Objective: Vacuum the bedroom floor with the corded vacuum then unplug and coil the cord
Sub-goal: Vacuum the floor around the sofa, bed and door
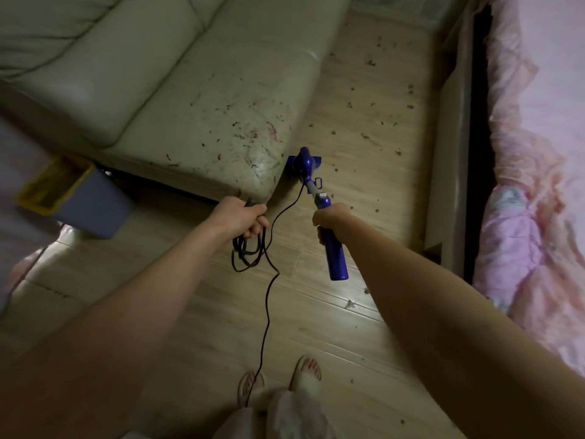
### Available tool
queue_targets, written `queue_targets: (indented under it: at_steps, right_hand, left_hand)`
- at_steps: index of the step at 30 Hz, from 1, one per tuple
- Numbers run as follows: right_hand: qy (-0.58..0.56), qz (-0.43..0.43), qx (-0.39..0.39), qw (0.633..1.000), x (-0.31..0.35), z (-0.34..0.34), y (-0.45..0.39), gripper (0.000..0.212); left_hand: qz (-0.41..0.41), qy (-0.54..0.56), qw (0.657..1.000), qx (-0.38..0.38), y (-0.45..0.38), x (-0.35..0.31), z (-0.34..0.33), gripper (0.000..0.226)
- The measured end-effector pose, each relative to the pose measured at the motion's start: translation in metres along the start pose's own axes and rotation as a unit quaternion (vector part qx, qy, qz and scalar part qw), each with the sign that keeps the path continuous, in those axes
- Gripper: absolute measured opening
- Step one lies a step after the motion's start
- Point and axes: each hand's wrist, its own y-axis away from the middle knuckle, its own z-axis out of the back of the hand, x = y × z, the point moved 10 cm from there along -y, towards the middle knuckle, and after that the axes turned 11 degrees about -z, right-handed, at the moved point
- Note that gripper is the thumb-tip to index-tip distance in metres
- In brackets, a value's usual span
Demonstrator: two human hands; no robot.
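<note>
Fingers (257,224) around coiled cord (248,253)

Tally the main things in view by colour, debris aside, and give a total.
Blue: 2, the vacuum in the right hand and the bin
Black: 1, the cord, looped in the left hand
Cream: 1, the sofa
Pink: 1, the bedding
Total: 5
</note>
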Motion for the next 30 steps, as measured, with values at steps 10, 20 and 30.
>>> queue_targets:
  at_steps: [10, 20, 30]
  right_hand:
    - [0.014, -0.01, 0.042, 0.999, -0.039, -0.012, 0.026, 0.029]
    - [0.04, -0.046, 0.061, 0.996, -0.12, -0.006, 0.133, 0.028]
    - [-0.093, -0.014, 0.151, 0.984, -0.124, -0.025, 0.227, 0.054]
  left_hand:
    - [0.001, 0.006, 1.0, -0.015, 0.026, -0.002, 0.004, 0.031]
    - [-0.022, -0.022, 0.999, 0.009, 0.082, -0.04, 0.006, 0.031]
    - [-0.068, -0.021, 0.996, 0.062, 0.107, -0.089, -0.005, 0.027]
